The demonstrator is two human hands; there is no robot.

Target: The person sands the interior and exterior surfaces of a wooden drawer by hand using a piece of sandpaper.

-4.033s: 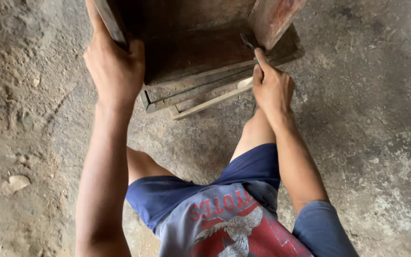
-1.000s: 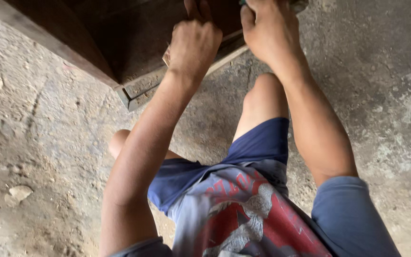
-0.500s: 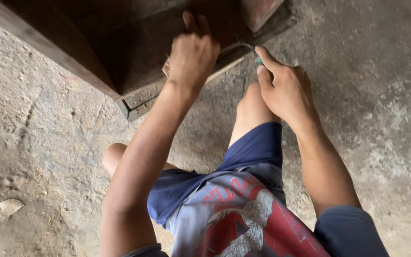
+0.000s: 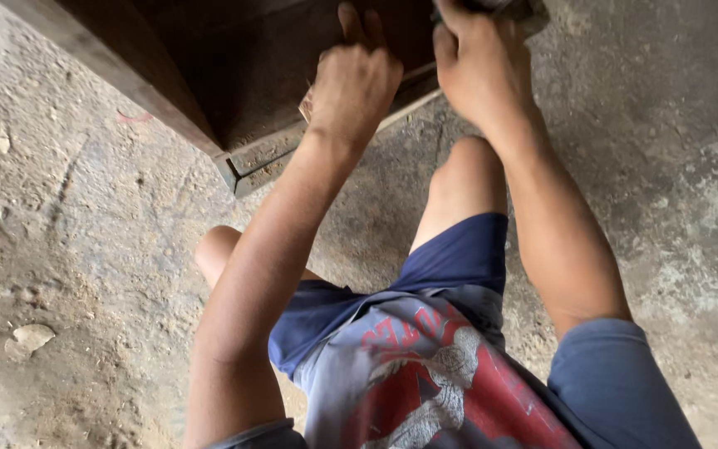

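Observation:
A dark brown wooden cabinet-like piece (image 4: 234, 75) lies on the concrete floor, with a stepped moulding along its lower edge (image 4: 259, 162). My left hand (image 4: 355, 87) presses down on its panel, and a small tan sheet (image 4: 304, 106) shows under the heel of the hand. My right hand (image 4: 475, 66) is curled around a small grey tool (image 4: 504, 8) at the top edge of the view; most of the tool is hidden. I am squatting, with my right knee (image 4: 463, 162) just below the wood.
Rough, dusty concrete floor (image 4: 85, 249) lies all around. A pale chip of stone (image 4: 31, 337) sits at the lower left. My left knee (image 4: 213, 249) is near the cabinet's corner. A faint red mark (image 4: 133, 118) is on the floor beside the wood.
My right hand has risen from beside the moulding to the top edge of the wood. My left hand stays pressed on the panel, shifted slightly.

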